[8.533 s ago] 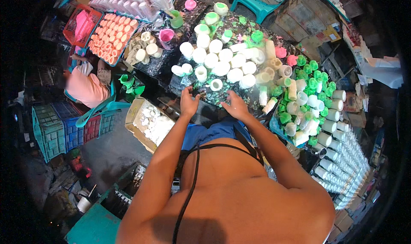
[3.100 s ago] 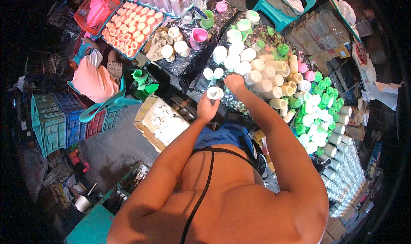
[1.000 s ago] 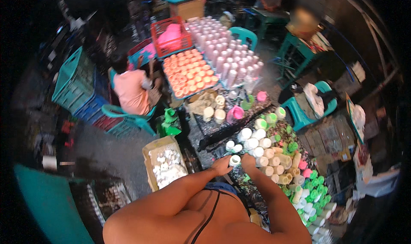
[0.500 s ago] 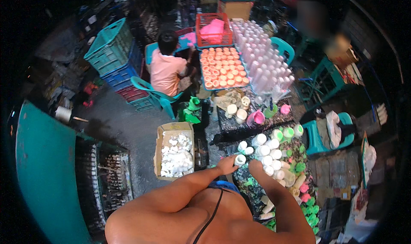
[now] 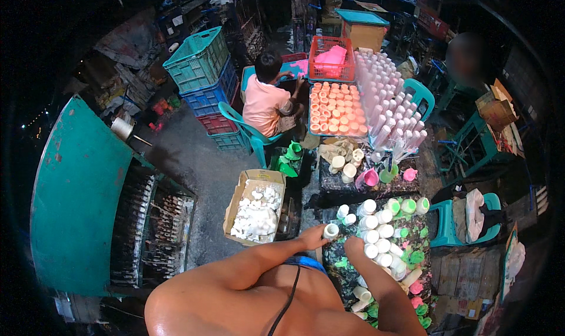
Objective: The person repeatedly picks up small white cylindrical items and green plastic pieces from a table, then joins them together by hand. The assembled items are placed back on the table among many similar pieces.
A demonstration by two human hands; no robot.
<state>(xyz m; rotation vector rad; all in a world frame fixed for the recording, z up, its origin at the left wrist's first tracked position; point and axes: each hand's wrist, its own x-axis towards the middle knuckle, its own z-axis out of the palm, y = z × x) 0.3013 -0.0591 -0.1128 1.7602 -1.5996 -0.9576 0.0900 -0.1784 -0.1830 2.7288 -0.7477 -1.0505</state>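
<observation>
My left hand [image 5: 313, 237] is closed round a white hollow cylinder [image 5: 331, 231] with its open end up, at the left edge of the dark, stained worktable [image 5: 327, 256]. Close by on the right is my right hand [image 5: 354, 247], beside the standing white cylinders; its fingers are hidden from view. Two small white pieces [image 5: 346, 214] stand just beyond the held cylinder. Several white cylinders [image 5: 376, 236] fill the middle of the table, and a few at the back have green tops [image 5: 408, 206]. Green pieces [image 5: 416, 257] and pink pieces [image 5: 416, 287] lie along the right side.
A cardboard box [image 5: 234, 209] of white scraps stands on the floor at left. Beyond the table are pink-orange rings on a tray [image 5: 308, 109], bagged pale cylinders [image 5: 388, 94] and a seated person [image 5: 266, 103]. Crates [image 5: 197, 56] are stacked behind; a green metal panel [image 5: 73, 200] is far left.
The whole view has shifted, so most surroundings sit further right. My left hand keeps hold of the white cylinder, and my right hand stays close to it.
</observation>
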